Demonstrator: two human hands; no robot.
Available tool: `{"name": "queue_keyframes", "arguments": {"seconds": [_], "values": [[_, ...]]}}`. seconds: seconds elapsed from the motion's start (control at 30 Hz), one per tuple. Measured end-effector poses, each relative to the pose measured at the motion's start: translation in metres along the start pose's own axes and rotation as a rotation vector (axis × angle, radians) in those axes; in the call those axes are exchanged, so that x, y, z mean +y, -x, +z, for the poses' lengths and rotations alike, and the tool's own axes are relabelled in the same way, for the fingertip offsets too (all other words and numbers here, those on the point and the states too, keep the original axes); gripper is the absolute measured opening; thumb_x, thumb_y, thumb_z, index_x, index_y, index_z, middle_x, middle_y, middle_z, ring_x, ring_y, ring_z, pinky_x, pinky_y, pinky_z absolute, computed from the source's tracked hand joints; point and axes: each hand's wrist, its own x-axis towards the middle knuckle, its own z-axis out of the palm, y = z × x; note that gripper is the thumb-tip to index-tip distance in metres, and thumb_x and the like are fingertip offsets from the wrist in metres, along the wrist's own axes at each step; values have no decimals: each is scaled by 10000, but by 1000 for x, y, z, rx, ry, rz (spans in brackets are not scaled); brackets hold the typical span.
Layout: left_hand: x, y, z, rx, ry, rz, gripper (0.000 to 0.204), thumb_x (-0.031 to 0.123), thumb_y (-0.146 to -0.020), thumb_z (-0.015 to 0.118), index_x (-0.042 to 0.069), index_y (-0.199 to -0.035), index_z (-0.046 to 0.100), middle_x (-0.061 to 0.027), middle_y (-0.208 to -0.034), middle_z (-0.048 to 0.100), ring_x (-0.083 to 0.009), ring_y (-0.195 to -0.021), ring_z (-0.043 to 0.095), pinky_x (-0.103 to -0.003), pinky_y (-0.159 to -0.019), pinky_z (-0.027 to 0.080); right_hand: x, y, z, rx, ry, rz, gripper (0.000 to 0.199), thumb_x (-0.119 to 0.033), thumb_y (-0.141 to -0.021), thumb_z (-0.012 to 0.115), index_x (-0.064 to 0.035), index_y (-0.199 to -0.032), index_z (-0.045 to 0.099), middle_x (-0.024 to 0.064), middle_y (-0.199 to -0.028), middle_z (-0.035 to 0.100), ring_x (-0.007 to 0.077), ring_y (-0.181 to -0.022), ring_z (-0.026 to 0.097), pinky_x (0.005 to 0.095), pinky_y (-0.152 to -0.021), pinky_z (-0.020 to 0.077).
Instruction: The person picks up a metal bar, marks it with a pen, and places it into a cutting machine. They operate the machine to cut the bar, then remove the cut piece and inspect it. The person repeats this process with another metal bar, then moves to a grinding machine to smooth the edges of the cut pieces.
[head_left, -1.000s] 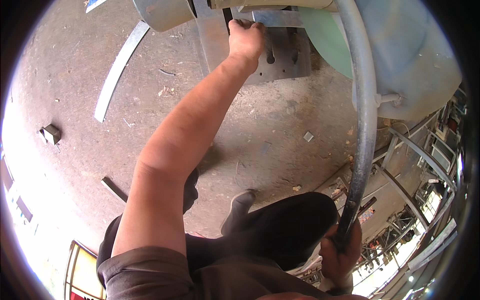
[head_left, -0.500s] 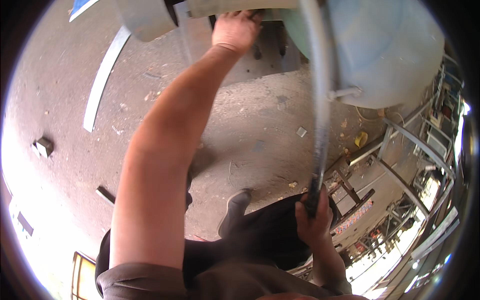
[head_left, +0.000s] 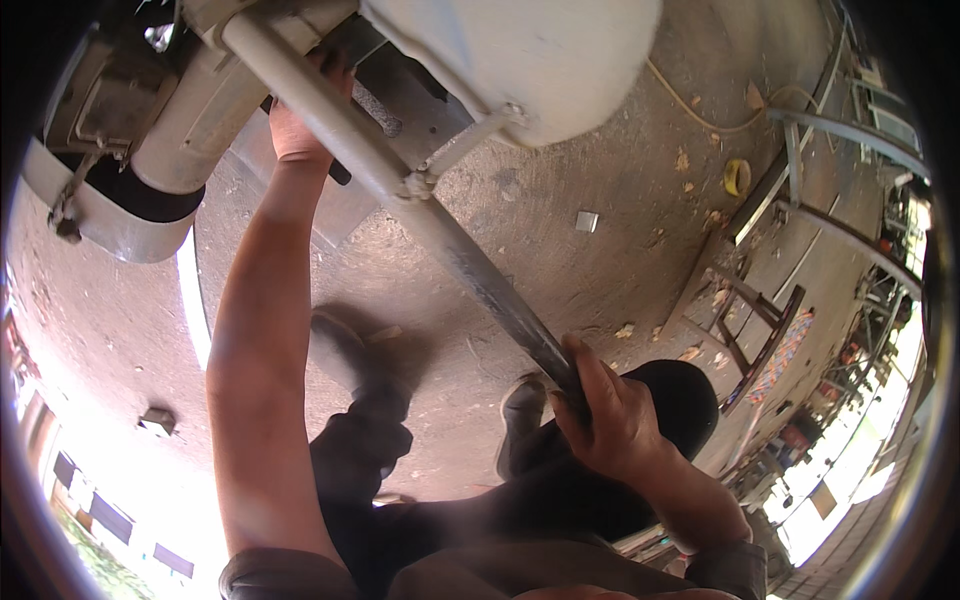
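Observation:
A long grey metal lever (head_left: 455, 240) slants from the machine at the upper left down toward my body. My right hand (head_left: 615, 420) is closed around its dark lower end, above my thigh. My left hand (head_left: 298, 130) reaches up under the machine, beside its pale cylindrical body (head_left: 195, 125). The lever crosses in front of that hand and hides part of it. Its fingers look bent around something dark that I cannot make out. A short strut (head_left: 465, 140) joins the lever to a large rounded pale metal part (head_left: 550, 50).
Grey metal frames (head_left: 850, 235) stand at the right. On the dusty floor (head_left: 560, 290) lie a yellow ring (head_left: 737, 177), a small square metal plate (head_left: 587, 220) and a hose (head_left: 690, 105). A small metal block (head_left: 157, 421) lies at the left. My shoes are below the lever.
The machine appears shifted left in view and the lever now slants instead of running nearly upright. My right hand still holds its end. My left hand remains up at the machine.

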Motion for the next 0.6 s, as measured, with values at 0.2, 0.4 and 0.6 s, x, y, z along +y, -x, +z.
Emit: {"name": "queue_keyframes", "arguments": {"seconds": [0.2, 0.4, 0.6], "values": [[2, 0, -18, -51, 36, -13, 413, 340, -925, 616, 207, -1317, 626, -85, -1316, 580, -312, -1174, 613, -465, -926, 558, 3, 1, 2, 24, -14, 7, 698, -46, -858, 699, 16, -1482, 392, 145, -817, 644, 295, -600, 650, 403, -516, 532], [11, -7, -28, -93, 85, -111, 360, 313, -885, 614, 188, -1222, 636, -116, -1318, 580, -348, -1105, 647, -481, -880, 574, 0, 3, 2, 79, -38, -8, 724, -33, -816, 725, 14, -1473, 424, 144, -824, 651, 287, -598, 643, 393, -513, 526], [19, -23, -42, -133, -48, -44, 302, 265, -856, 646, 115, -1116, 679, -122, -1160, 628, -357, -985, 676, -471, -783, 602, -2, 3, -4, 90, -66, -30, 717, -35, -806, 734, 22, -1460, 445, 144, -840, 663, 285, -595, 643, 385, -517, 527]]}}
